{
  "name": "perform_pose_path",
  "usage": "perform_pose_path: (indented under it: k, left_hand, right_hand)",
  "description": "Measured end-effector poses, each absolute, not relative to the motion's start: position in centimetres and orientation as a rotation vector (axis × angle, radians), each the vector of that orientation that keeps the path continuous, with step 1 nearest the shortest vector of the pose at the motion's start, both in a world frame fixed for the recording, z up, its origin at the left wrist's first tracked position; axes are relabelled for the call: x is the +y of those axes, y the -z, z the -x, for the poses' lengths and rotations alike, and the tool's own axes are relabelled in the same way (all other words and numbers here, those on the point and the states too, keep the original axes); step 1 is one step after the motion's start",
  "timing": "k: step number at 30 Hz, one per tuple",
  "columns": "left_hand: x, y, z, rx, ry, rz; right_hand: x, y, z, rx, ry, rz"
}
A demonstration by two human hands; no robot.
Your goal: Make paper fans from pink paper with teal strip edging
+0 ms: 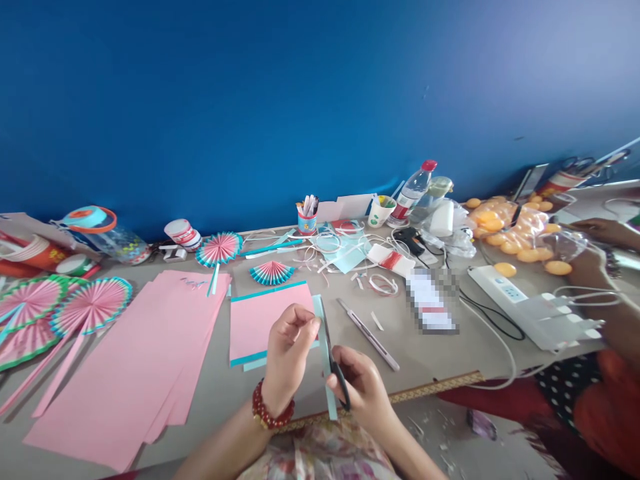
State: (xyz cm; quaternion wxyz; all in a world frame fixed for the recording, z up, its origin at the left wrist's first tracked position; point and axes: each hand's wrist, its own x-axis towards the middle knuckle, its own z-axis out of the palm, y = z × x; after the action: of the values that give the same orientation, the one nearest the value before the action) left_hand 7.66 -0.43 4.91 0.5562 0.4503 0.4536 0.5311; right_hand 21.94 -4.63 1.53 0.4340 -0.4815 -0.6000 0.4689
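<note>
A narrow pale blue paper strip [319, 308] is pinched between the thumb and fingers of my left hand [289, 353]. My right hand [364, 383] grips black-handled scissors [341, 383], whose blades lie along the strip's right side. I cannot tell whether the blades are parted. Just beyond my left hand lies a pink sheet [255, 320] with blue strips along its far and near edges. Another pale blue strip [254, 365] shows partly under its near edge. Right of the strip a craft knife [370, 333] rests on the table.
Large pink sheets [125, 360] and round pleated paper fans [93, 307] cover the left. Behind are a half-round fan [271, 272], a pen cup [307, 220] and a bottle [413, 193]. At right lie a phone [431, 300], a power strip [510, 287] and another person's arm [590, 287].
</note>
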Motion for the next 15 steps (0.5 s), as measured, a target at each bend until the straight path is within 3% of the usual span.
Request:
perform_pose_path:
  k: [15]
  left_hand:
    - [-0.6, -4.89, -7.69, 1.085, -1.266, -1.078]
  right_hand:
    - [-4.56, -1.08, -21.63, -1.506, -1.121, 1.208]
